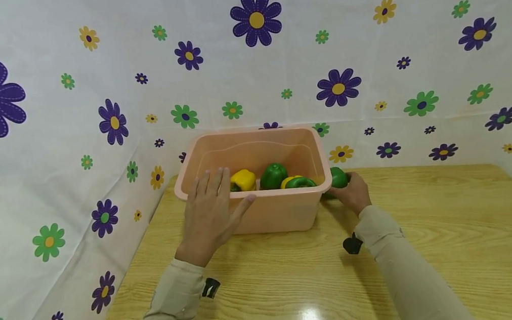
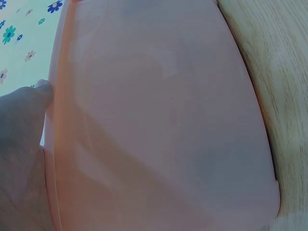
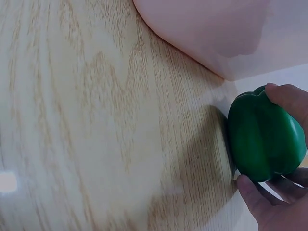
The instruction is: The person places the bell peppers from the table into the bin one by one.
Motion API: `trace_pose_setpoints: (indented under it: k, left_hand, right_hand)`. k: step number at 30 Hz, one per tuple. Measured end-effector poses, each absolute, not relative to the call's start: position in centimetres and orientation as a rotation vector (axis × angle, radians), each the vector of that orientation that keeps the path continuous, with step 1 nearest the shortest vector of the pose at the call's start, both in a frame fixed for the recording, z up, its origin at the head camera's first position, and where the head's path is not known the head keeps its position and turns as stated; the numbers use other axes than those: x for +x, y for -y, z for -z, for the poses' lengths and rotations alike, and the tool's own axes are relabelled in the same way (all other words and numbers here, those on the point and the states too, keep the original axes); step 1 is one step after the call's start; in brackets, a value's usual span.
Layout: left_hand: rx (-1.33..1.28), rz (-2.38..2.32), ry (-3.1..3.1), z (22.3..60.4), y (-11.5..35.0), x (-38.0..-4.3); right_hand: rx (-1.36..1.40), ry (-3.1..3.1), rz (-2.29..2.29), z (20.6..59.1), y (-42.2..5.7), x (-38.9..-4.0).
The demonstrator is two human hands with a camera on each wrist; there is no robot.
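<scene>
A pink plastic bin (image 1: 269, 212) stands on the table with several bell peppers in it. Inside show a yellow pepper (image 1: 245, 180), a green pepper (image 1: 273, 176) and, near the right end, a green pepper (image 1: 300, 182) overlapping a yellow one. My left hand (image 1: 210, 209) lies with straight fingers over the bin's near rim, at its left part. Just outside the bin's right side, my right hand (image 1: 352, 192) grips another green bell pepper (image 3: 264, 137) between thumb and fingers, low over the table. The left wrist view shows mostly the bin's outer wall (image 2: 159, 106).
The light wood table (image 1: 427, 236) extends to the right and in front of the bin. Behind and to the left hangs a white cloth (image 1: 231, 81) printed with flowers. Dark wrist straps (image 1: 353, 244) sit at both sleeves.
</scene>
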State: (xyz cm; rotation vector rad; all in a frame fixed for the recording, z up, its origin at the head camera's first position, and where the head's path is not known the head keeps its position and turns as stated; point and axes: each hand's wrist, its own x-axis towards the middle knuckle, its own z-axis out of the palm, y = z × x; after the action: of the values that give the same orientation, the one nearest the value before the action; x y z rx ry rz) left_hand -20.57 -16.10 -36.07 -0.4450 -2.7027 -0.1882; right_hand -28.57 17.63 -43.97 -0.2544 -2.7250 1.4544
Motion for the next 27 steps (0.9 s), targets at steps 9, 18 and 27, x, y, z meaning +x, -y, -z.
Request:
trace_pose_setpoints:
  k: [9,18,27]
  left_hand:
    - [-0.451,0.196,2.691,36.1,16.1,-20.5]
    - [-0.445,0.188,2.710,36.0,16.0,-20.5]
    - [-0.450,0.195,2.688,36.3,16.1,-20.5]
  right_hand:
    - [-0.285,2.742,-1.469,43.8,-17.8,-28.5]
    - [-0.317,2.736,-1.482,43.8,-18.3,-28.2]
    - [-0.410,2.647,-1.570,43.6,-19.2,-27.9]
